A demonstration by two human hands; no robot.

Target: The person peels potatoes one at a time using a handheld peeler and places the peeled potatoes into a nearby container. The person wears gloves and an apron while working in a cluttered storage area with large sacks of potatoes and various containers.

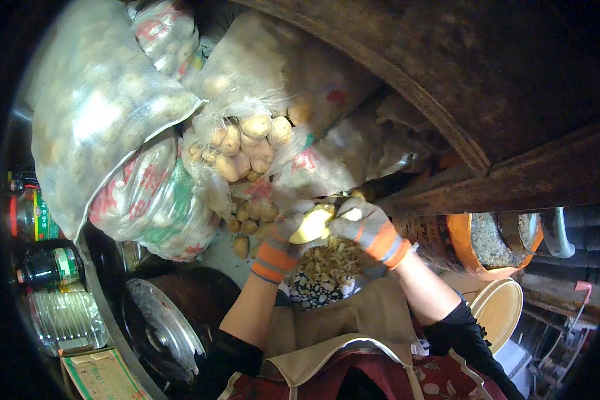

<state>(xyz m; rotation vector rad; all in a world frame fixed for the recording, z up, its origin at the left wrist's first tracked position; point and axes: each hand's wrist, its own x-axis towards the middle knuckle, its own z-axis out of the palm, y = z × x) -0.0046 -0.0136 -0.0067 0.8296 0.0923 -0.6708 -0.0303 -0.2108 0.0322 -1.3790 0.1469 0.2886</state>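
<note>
In my gloved left hand is a partly peeled potato, its bare side bright yellow. My right hand, in a matching grey and orange glove, is at the potato's right side. Its fingers close around a small tool with a pale end; the rest is hidden, so its exact kind is unclear. Beneath both hands lies a heap of peelings, above a black and white patterned surface. Unpeeled potatoes show through the mouth of a torn woven plastic sack ahead.
More full sacks crowd the left. A dark pot with a metal lid stands by my left arm, with bottles beyond. A brown beam runs close at right, above an orange-rimmed container and a pale bucket.
</note>
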